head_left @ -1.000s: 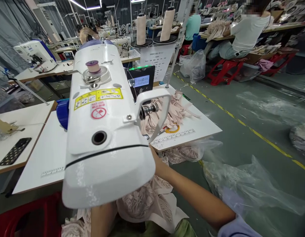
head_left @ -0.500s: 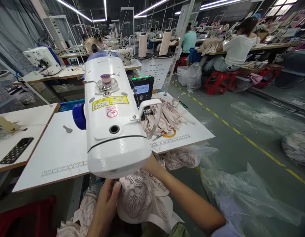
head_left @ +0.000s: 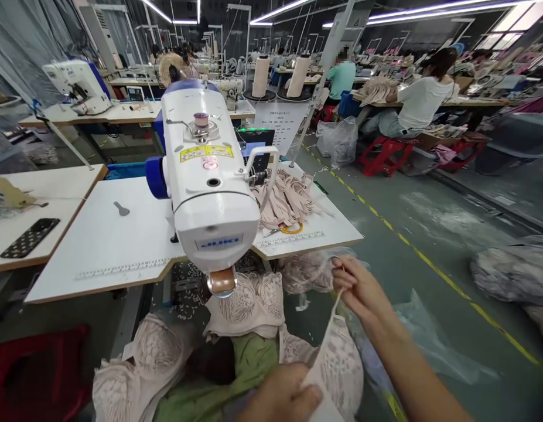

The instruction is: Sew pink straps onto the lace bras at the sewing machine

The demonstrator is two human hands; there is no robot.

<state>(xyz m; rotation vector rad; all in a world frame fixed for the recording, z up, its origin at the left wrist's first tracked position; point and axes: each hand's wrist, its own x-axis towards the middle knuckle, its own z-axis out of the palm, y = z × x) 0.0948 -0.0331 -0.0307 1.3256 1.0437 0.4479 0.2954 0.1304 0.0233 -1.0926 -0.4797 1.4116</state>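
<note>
My right hand (head_left: 357, 284) is closed in a pinch on the thin strap of a beige lace bra (head_left: 341, 357), pulling the strap up taut. A small dark loop shows at its fingertips; I cannot make out what it is. Low in the view, my left hand (head_left: 282, 395), blurred, grips the same bra by its edge. Another beige bra (head_left: 247, 308) lies just below the head of a white sewing machine (head_left: 214, 223), at the edge of my green-clad lap. More lace bras (head_left: 150, 363) are heaped to the left.
On the white machine table (head_left: 108, 234) lie beige straps (head_left: 284, 199), yellow-handled scissors (head_left: 291, 228) and a grey flat piece (head_left: 120, 208). A patterned phone (head_left: 29, 238) rests on the left table. A red stool (head_left: 38, 375) stands lower left, plastic bags (head_left: 433, 340) on the floor right. Co-workers sit beyond.
Both hands have come out from under the machine head toward the lower right. My right hand has risen with a bra strap. The view has shifted, showing more of the machine's front.
</note>
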